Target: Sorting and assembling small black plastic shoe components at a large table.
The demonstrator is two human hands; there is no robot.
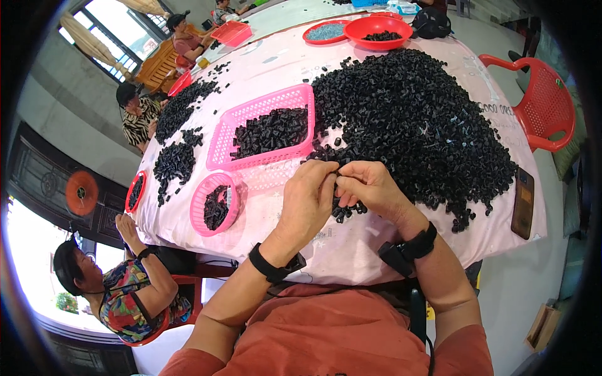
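My left hand [308, 193] and my right hand [369, 187] meet over the near side of the table, fingertips pinched together. Between them is a small black part [338, 175], mostly covered by the fingers; its exact kind is hard to make out. Just beyond and to the right spreads a large heap of small black plastic parts [407, 119]. Left of the heap sits a pink perforated basket [260, 158] with black pieces in it. Nearer to my left forearm stands a round pink basket [199, 203], also partly filled with black pieces.
A dark phone [523, 203] lies at the table's right edge, near a red plastic chair [545, 103]. At the far side are a red bowl [401, 26] and a red tray of pale pieces [326, 32]. Several people sit along the left side beside smaller black piles [175, 161].
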